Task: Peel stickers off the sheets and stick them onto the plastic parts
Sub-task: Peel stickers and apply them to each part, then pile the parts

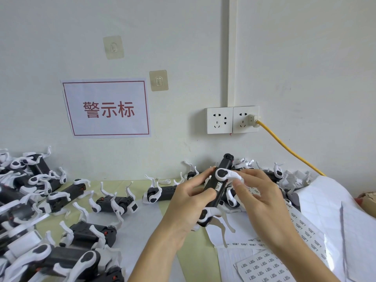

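Note:
I hold one black plastic part with white curved arms (213, 190) upright above the table. My left hand (189, 200) grips its black body from the left, thumb across the front. My right hand (258, 196) pinches the upper white arm near its tip. A small white sticker with dark print (218, 186) sits on the black body just under that arm. Sticker sheets (262, 265) with rows of printed labels lie flat at the lower right, under my right forearm.
Many more black-and-white parts (50, 200) crowd the left of the table and the back edge by the wall. Peeled white backing sheets (335, 210) are heaped at right. A yellow cable (284, 145) runs down from the wall socket (232, 120). A brown box corner (368, 198) shows far right.

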{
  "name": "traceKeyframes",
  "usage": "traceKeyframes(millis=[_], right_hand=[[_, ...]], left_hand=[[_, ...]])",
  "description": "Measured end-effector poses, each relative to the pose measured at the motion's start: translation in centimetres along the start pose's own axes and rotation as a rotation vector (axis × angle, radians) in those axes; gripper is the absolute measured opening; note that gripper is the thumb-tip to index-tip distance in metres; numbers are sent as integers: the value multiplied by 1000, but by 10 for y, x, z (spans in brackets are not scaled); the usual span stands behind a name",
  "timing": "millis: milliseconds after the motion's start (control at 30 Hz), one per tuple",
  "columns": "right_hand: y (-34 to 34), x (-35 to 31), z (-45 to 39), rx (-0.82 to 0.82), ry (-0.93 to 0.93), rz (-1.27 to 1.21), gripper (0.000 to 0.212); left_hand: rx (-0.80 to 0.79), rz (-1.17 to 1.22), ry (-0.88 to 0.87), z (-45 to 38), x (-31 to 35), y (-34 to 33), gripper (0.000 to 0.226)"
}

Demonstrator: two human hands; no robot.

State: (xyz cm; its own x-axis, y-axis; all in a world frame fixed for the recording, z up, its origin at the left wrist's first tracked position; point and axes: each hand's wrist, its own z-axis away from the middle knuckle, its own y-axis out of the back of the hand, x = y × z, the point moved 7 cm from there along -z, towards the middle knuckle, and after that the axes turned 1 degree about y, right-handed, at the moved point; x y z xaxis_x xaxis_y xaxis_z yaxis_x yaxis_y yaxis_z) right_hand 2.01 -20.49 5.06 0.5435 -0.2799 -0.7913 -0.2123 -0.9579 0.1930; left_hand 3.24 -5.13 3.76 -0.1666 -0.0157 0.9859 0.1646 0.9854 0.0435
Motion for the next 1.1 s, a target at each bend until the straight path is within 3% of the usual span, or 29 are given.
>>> traceKeyframes(millis=[267,400,600,733,833,900,1100], right_hand=[[2,8,0,-53,-98,-38,17],[-5,12,0,-190,-164,-136,46],[-8,7,-1,-138,-105,-144,48],[-1,10,-3,24,-123,-193,47],[2,16,-3,71,-143,-197,49],[1,20,-1,80,-156,-238,50],[-1,22,-3,-37,-222,-416,20]], left_hand=[[-59,-52,-40,-2,0,0,52],[-137,-125,-84,1,1,-7,57],[-53,-127,-112,-2,2,-1,53],[166,-21,-54,-10,-5,17,40],[211,152,70,-14,-19,20,28],[187,277,99,-14,-22,16,16],[253,437,-2,-14,-17,23,23]])
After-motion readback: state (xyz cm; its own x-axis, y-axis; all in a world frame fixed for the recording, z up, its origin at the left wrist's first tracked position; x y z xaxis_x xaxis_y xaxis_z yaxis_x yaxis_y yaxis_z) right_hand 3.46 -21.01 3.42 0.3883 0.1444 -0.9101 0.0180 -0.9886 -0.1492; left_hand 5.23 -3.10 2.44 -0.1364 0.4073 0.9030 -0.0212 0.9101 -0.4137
